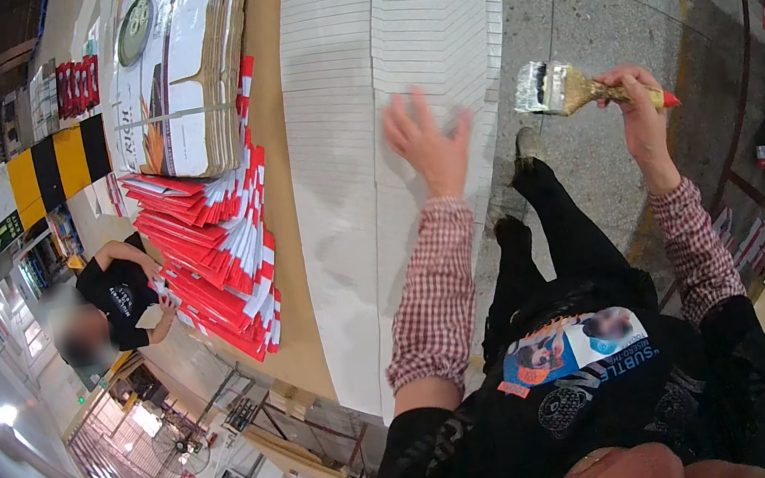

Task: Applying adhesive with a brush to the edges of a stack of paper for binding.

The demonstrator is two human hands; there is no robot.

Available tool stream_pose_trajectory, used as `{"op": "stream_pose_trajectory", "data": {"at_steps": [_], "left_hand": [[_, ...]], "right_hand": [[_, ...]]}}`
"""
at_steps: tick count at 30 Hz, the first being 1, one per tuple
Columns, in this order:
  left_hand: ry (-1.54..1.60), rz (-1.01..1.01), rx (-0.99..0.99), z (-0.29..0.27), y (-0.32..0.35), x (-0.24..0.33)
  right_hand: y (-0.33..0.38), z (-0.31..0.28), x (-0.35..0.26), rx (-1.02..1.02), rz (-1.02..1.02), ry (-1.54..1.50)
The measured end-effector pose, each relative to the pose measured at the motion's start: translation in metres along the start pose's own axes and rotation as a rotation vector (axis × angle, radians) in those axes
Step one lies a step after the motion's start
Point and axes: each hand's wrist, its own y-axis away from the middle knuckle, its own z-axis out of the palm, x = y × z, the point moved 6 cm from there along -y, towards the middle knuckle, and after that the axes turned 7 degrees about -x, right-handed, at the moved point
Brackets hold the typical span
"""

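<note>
My right hand (642, 108) is wrapped round the handle of a wide paintbrush (579, 91), held above the floor just off the table's right edge. White stuff coats the brush's bristles, which point left. Over the overlapped white sheets (343, 145) my left hand (430, 143) is spread, slightly blurred, with nothing in it. Whether its fingers touch the sheets I cannot tell. The sheets lie in rows with their edges staggered in narrow strips, running along the table.
Left of the sheets, a heap of red and white folded card pieces (215, 255) lies beside a strapped stack of printed cardboard (177, 81). Across the table a co-worker (116, 291) in black reaches to the heap. A metal rack (743, 112) stands at right.
</note>
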Motion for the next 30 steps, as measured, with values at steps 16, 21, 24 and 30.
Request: {"op": "stream_pose_trajectory", "data": {"at_steps": [16,21,24,30], "left_hand": [[-0.208,0.298,-0.397,0.008,0.016,0.017],[-0.241,0.319,-0.419,0.010,0.012,0.018],[-0.238,0.324,-0.426,0.010,0.012,0.018],[-0.255,0.336,-0.395,0.011,0.012,0.019]], "right_hand": [[-0.027,0.029,0.020,-0.150,-0.047,0.236],[-0.025,0.035,0.025,-0.127,-0.021,0.253],[-0.019,0.042,0.025,-0.196,-0.011,0.299],[-0.020,0.040,0.017,-0.124,-0.062,0.322]]}}
